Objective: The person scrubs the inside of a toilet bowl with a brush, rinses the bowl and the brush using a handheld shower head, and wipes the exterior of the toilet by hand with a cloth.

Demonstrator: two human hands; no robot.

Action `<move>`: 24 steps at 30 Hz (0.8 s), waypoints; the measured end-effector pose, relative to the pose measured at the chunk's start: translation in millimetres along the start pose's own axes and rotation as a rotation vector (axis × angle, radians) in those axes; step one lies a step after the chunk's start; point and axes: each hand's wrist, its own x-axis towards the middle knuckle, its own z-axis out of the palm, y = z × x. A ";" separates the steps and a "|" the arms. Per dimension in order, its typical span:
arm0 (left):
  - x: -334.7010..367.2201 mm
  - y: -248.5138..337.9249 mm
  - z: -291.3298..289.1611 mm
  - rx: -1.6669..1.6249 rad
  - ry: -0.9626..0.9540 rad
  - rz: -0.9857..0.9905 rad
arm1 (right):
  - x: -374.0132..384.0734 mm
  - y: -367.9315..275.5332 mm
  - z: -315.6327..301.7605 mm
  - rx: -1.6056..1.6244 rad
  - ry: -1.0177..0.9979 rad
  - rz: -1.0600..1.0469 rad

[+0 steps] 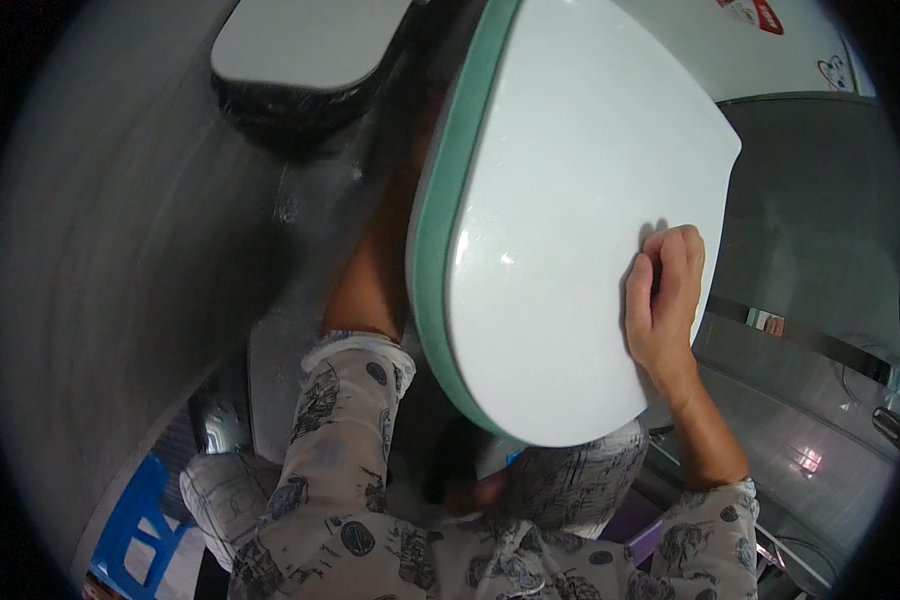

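Note:
A large, glossy white panel (570,190) with rounded corners and a green side band (432,270) stands tilted in front of me, its lower end by my leg. My right hand (667,290) is against its white face near the right edge. The fingers are curled and closed, and whatever they may hold is hidden. My left forearm (368,280) runs along the outside of the green band. Where it passes into the dark beside the panel, my left hand is lost to sight, so its fingers cannot be made out.
A second, smaller white panel (310,40) lies at the top left, with black plastic film (290,105) under it. Grey worktop (140,230) spreads on the left. A blue plastic stool (135,530) stands at the lower left. Grey metal panelling (810,200) is on the right.

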 end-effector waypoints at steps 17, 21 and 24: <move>-51.9 -41.2 6.3 -0.036 0.115 0.608 | -3.5 -8.0 10.4 -0.054 -0.047 -0.028; 44.2 -32.1 12.0 -0.023 -0.156 0.480 | -6.2 -2.1 7.3 -0.065 -0.051 -0.015; 87.5 -58.9 3.3 0.139 -0.092 0.595 | -3.5 -9.2 18.8 -0.026 -0.029 -0.046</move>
